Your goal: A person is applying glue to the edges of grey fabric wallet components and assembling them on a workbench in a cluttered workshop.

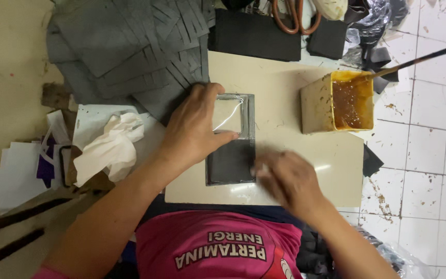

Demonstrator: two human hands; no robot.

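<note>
Left hand (194, 129): lying flat, fingers together, pressing down on dark grey wallet panel (231, 139), thumb crossing its clear plastic window (228, 114). Panel resting near centre of cream board worktop (285, 93), long side running away from body.

Right hand (285, 178): blurred, moving at panel's lower right corner; fingers looking curled, grip impossible to tell, nothing seen held.

Risks, judged from layout: panel possibly sliding under rubbing if left hand's pressure is easing, leaving layers misaligned. Open yellow glue tub (354, 101) standing just beside, to the right, brush handle (424, 58) leaning out over rim; a sweeping right forearm possibly knocking handle and tipping glue onto board. Glue-smeared fingers possibly marking clear window.

Surroundings: stack of cut grey sheets (125, 46) fanning at upper left, touching board edge. Crumpled white cloth (112, 147) lying left of the wrist on paper scraps. Black foam blocks (256, 33) and orange-handled scissors (295, 15) lying beyond board. Board sitting on white tiled floor (429, 144), stained and spotted; beige surface at far left.
</note>
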